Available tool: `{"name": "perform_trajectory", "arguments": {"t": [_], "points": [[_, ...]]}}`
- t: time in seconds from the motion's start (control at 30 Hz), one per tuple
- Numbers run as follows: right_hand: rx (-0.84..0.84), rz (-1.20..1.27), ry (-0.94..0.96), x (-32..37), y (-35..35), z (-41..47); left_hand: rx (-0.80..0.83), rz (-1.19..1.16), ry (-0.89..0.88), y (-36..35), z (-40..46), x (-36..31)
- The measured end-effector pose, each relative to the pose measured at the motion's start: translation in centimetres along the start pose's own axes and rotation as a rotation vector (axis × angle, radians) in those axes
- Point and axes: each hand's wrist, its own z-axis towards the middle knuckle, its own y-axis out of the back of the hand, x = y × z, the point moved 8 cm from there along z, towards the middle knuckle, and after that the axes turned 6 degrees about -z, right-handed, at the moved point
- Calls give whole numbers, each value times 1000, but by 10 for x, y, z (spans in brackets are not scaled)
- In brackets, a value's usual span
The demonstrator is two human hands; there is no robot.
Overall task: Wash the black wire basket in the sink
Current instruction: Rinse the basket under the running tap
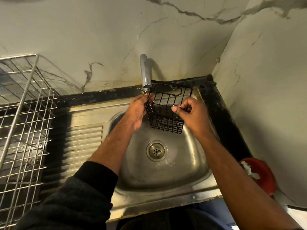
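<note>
Rinse step, judged: the 2 hands, left [137, 112] and right [191, 113], each pinch a rim of the basket [164, 112] held above the sink [166, 180] beneath the tap [145, 73]; next, turn it under water.

A single head-worn view looks steeply down, close over the sink [166, 180], apparently facing the wall corner.
</note>
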Motion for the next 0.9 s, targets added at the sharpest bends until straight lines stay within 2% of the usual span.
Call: {"name": "perform_trajectory", "arguments": {"t": [0.17, 0.57, 0.9], "points": [[-2, -14, -8, -5, 0, 2, 8, -69, 12, 4, 3, 9], [-30, -34, 11, 2, 13, -5, 61, 42, 22, -8, -16, 9], [58, -1, 6, 12, 6, -16, -33, -32, 2, 18, -46, 12]]}}
